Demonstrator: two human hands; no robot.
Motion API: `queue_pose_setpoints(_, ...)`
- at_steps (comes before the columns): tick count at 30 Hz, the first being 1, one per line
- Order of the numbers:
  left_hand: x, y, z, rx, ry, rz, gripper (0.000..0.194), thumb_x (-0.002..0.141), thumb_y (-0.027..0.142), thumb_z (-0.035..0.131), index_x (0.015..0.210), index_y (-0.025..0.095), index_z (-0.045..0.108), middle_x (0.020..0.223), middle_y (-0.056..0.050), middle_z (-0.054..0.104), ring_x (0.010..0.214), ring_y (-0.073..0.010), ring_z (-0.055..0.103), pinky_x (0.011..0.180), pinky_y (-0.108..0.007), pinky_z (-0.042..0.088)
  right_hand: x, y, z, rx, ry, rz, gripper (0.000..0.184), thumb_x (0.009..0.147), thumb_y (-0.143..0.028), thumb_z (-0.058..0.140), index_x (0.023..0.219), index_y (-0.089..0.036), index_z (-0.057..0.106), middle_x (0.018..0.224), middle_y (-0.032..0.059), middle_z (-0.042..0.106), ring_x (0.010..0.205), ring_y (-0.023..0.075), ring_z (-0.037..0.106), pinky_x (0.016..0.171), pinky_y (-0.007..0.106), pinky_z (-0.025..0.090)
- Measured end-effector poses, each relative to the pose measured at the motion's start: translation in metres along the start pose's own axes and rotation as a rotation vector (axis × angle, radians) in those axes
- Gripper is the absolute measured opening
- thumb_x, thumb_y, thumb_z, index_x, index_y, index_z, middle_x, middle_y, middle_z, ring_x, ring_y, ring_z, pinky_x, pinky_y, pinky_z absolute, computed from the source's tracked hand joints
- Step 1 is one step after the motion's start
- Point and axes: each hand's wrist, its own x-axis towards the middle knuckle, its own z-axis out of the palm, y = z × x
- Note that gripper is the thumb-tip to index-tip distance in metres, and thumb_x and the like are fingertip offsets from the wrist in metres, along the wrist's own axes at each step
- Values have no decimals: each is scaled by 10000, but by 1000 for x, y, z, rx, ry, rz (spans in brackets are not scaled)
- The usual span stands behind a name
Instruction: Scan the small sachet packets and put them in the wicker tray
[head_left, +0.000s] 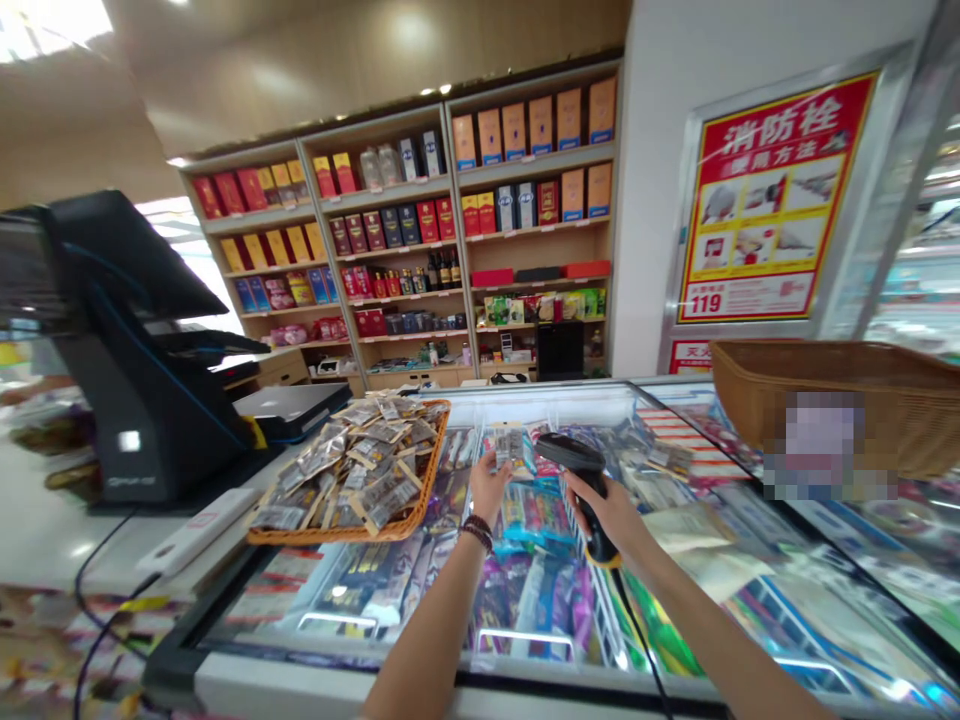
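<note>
My left hand (489,486) holds up a small clear snack packet (510,446) above the glass lid of a chest freezer (525,600). A beaded bracelet sits on that wrist. My right hand (611,510) grips a black handheld barcode scanner (581,470) with a yellow base, its head turned toward the packet. The scanner's black cable hangs down along my right forearm. Both hands are close together over the middle of the freezer.
A flat wicker tray (420,500) heaped with similar packets lies to the left. A black till terminal (127,340) stands on the white counter at far left. A deep wicker basket (840,400) rests at right. Shelves of boxed goods (420,240) line the back wall.
</note>
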Motion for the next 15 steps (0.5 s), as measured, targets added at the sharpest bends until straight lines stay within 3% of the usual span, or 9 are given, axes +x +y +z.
queue_pose_setpoints(3, 8, -1, 16, -43, -30, -4, 302, 751, 349, 775, 976, 153, 730, 949, -105, 774, 755, -232, 750, 735, -392, 651, 0, -9, -24, 0, 69, 6, 549, 704, -728, 751, 600, -220, 569, 437, -34, 505, 354, 96, 436, 366, 238, 352)
queue_pose_setpoints(5, 15, 2, 38, -75, -75, 12, 315, 723, 368, 797, 940, 147, 734, 926, -98, 773, 737, -227, 744, 710, -382, 644, -1, -18, -48, -10, 141, -16, 528, 707, -706, 762, 625, -219, 577, 480, -34, 532, 367, 93, 452, 372, 233, 358)
queue_pose_setpoints(10, 15, 23, 119, -269, -259, -58, 348, 691, 352, 854, 949, 148, 738, 899, -87, 775, 798, -231, 757, 760, -375, 642, -17, -43, -115, -102, 319, -52, 557, 654, -735, 775, 607, -220, 567, 457, -26, 523, 364, 103, 454, 373, 244, 357)
queue_pose_setpoints(13, 1, 39, 173, -364, -324, -141, 341, 715, 290, 856, 1000, 153, 728, 948, -90, 779, 843, -223, 765, 805, -371, 641, -33, -54, -149, -121, 422, -58, 577, 643, -763, 768, 592, -225, 566, 405, -32, 481, 350, 110, 434, 371, 253, 359)
queue_pose_setpoints(15, -13, 47, 205, -310, -335, -163, 319, 759, 250, 825, 1042, 150, 717, 963, -97, 779, 847, -214, 767, 812, -359, 639, -45, -56, -166, -127, 467, -66, 578, 639, -765, 774, 605, -221, 580, 422, -27, 501, 351, 111, 440, 374, 258, 373)
